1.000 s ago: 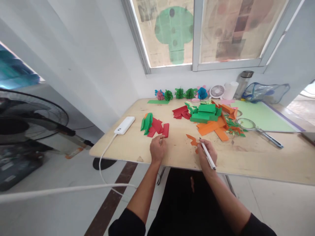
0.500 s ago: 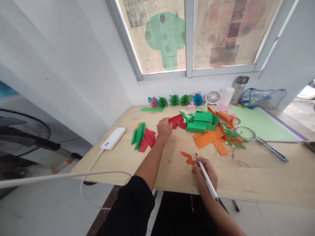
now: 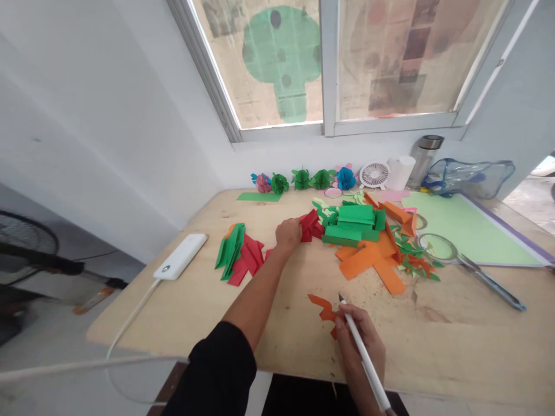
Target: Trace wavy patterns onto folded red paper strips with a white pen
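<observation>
In the head view my left hand point(image 3: 288, 236) reaches across the table, its fingers closed at the edge of the red folded paper point(image 3: 309, 225). The fingertips are partly hidden behind the hand. My right hand point(image 3: 362, 341) holds a white pen point(image 3: 364, 352) with its dark tip pointing up and away from me. An orange paper cutout point(image 3: 321, 306) with a notched edge sticks out beside the right thumb; part of it is covered by the hand. Beyond the red paper lies a stack of green folded paper point(image 3: 353, 222) over orange paper strips point(image 3: 368, 260).
Green folded strips point(image 3: 230, 251) and red strips point(image 3: 247, 260) lie on the left, near a white power bank point(image 3: 181, 256) with its cable. Scissors point(image 3: 494, 283) and a tape roll point(image 3: 437, 247) sit at right. Paper flowers point(image 3: 301, 178) and a small fan point(image 3: 374, 174) line the wall.
The red paper at my left hand has shifted and bunched up, with the fingers closed at its edge. My right hand still holds the pen. The view has moved slightly.
</observation>
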A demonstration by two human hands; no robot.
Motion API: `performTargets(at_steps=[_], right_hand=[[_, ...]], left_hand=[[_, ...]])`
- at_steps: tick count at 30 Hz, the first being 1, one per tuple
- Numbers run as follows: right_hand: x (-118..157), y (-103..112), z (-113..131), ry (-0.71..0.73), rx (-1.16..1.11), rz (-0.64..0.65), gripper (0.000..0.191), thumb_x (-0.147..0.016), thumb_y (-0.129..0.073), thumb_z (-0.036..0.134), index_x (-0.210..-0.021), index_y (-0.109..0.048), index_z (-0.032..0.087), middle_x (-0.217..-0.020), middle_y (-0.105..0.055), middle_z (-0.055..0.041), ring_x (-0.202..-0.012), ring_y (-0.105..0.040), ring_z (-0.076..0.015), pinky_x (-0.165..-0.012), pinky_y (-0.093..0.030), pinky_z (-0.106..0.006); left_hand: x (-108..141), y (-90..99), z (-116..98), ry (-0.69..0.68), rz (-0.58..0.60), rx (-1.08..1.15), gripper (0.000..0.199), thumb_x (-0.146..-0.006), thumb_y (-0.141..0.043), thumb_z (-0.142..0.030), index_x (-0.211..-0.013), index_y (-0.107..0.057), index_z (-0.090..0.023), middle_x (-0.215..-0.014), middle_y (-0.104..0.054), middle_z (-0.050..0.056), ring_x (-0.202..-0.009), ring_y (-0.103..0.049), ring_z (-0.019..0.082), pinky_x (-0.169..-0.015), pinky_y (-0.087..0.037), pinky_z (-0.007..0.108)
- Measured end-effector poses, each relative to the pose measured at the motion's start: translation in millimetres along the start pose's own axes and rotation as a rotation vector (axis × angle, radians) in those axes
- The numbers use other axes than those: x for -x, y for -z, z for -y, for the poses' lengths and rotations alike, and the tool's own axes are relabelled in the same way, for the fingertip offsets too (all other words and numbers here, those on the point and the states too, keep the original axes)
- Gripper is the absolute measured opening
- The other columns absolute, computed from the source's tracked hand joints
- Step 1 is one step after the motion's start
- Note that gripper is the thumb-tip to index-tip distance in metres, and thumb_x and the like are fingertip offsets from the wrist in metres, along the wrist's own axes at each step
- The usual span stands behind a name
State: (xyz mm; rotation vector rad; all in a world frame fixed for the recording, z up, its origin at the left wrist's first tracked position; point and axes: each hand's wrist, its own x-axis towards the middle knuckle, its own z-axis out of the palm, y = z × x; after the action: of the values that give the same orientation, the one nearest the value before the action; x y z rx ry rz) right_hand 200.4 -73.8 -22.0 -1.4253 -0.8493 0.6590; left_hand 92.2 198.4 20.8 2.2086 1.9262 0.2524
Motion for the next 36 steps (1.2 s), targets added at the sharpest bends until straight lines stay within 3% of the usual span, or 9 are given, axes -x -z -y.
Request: performTargets(at_steps=[6, 9, 13, 15, 20, 25, 30, 36], right_hand=[[-0.5, 1.4, 8.0, 0.037, -0.076, 0.036, 0.021, -0.083, -0.065, 0.04, -0.095, -0.069, 0.022, -0.081, -0.074, -0.0033, -0.062, -0.069, -0.0159, -0.055, -0.057, -0.024], [0.3, 3.1, 7.7, 0.057, -0.091, 0.039, 0.02, -0.085, -0.063, 0.038, -0.096, -0.069, 0.022, -0.08, -0.072, -0.0023, -0.063, -0.068, -0.0153, -0.058, -0.058, -0.025], [0.6, 3.6, -1.7, 0.082, -0.11, 0.049, 0.019, -0.086, -0.063, 0.034, -0.099, -0.069, 0.023, -0.091, -0.074, -0.0048, -0.069, -0.071, -0.0164, -0.062, -0.06, -0.025], [0.3, 3.0, -6.3, 0.111, -0.134, 0.067, 0.016, -0.085, -0.065, 0.033, -0.097, -0.069, 0.023, -0.087, -0.074, -0.0039, -0.068, -0.071, -0.0163, -0.06, -0.06, -0.024], [1.5, 2.3, -4.1, 0.106, -0.182, 0.085, 0.014, -0.087, -0.061, 0.028, -0.1, -0.067, 0.026, -0.086, -0.072, -0.0025, -0.066, -0.069, -0.0155, -0.059, -0.058, -0.025], [2.4, 4.6, 1.4, 0.131, -0.177, 0.148, 0.016, -0.087, -0.061, 0.021, -0.101, -0.065, 0.027, -0.086, -0.071, -0.0021, -0.071, -0.069, -0.0159, -0.064, -0.056, -0.025], [-1.4, 5.8, 2.4, 0.178, -0.174, 0.174, 0.016, -0.087, -0.059, 0.019, -0.1, -0.065, 0.027, -0.086, -0.071, -0.0025, -0.073, -0.068, -0.0165, -0.065, -0.056, -0.026], [-2.5, 5.4, 2.8, 0.211, -0.126, 0.093, 0.014, -0.087, -0.062, 0.021, -0.099, -0.066, 0.027, -0.089, -0.072, -0.0021, -0.069, -0.069, -0.0154, -0.063, -0.058, -0.026]], left_hand=[[54.8, -2.5, -8.3, 0.008, 0.063, -0.032, 0.033, -0.095, -0.06, -0.036, -0.122, -0.059, -0.017, -0.122, -0.061, 0.009, -0.105, -0.063, 0.021, -0.089, -0.055, 0.042], [65.6, 4.8, -12.2, 0.017, 0.043, -0.027, 0.032, -0.096, -0.058, -0.037, -0.12, -0.06, -0.017, -0.117, -0.064, 0.008, -0.103, -0.064, 0.021, -0.089, -0.055, 0.042], [49.2, 16.6, -22.6, -0.01, -0.02, -0.01, 0.035, -0.098, -0.053, -0.037, -0.127, -0.056, -0.018, -0.117, -0.065, 0.01, -0.107, -0.063, 0.022, -0.095, -0.053, 0.042], [33.8, 18.2, -30.0, -0.052, -0.018, -0.005, 0.035, -0.097, -0.057, -0.036, -0.125, -0.057, -0.017, -0.124, -0.062, 0.01, -0.11, -0.062, 0.022, -0.095, -0.053, 0.044], [2.5, 6.2, -44.9, -0.081, 0.036, 0.0, 0.034, -0.096, -0.059, -0.036, -0.124, -0.058, -0.017, -0.126, -0.06, 0.01, -0.107, -0.062, 0.022, -0.091, -0.055, 0.043], [-11.0, -8.3, -50.3, -0.032, 0.09, 0.026, 0.034, -0.095, -0.059, -0.036, -0.124, -0.058, -0.017, -0.125, -0.06, 0.009, -0.107, -0.062, 0.022, -0.09, -0.055, 0.043], [-9.4, -10.1, -43.9, 0.023, 0.156, 0.057, 0.035, -0.095, -0.06, -0.037, -0.123, -0.058, -0.016, -0.123, -0.061, 0.009, -0.106, -0.063, 0.023, -0.089, -0.056, 0.043], [21.4, -4.4, -25.5, 0.027, 0.184, 0.035, 0.035, -0.095, -0.059, -0.037, -0.123, -0.058, -0.016, -0.124, -0.06, 0.009, -0.106, -0.063, 0.022, -0.09, -0.055, 0.043]])
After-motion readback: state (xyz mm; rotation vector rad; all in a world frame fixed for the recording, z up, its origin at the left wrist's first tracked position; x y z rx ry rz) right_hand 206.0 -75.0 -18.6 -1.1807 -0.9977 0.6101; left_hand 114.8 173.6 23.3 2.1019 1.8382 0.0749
